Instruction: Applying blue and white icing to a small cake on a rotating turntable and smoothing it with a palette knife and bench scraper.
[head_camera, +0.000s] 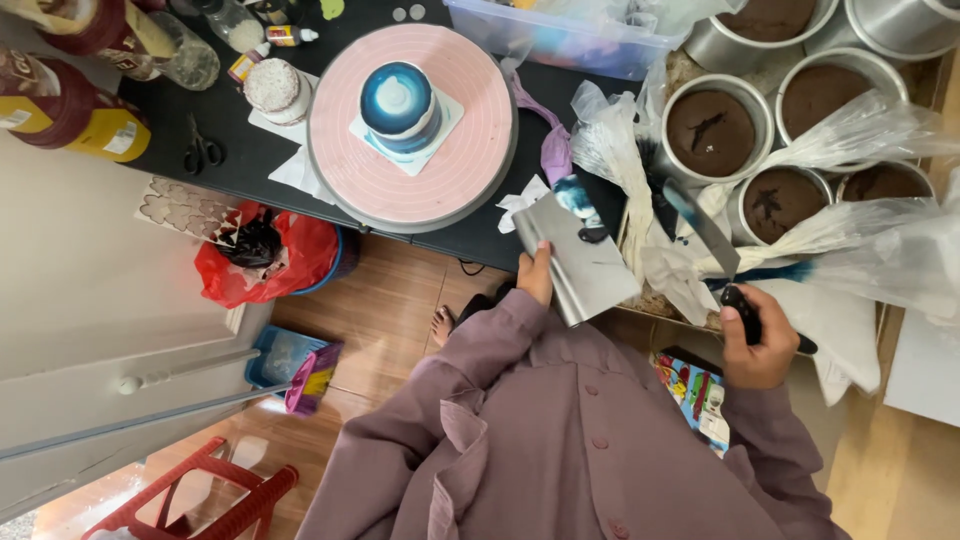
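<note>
Black table (250, 165) edge — scraper (575, 262) (left hand (536, 275)), spatula (700, 225) overhang.

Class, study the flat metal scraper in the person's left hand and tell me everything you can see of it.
The metal scraper is a flat, roughly rectangular sheet that looks like brushed steel, grey and dully shiny. Smears of blue and dark icing mark its upper part. It is held tilted over the table edge, in front of the purple shirt. The left hand grips its lower left edge, thumb on the face. The right hand holds a separate spatula, apart from it.
</note>
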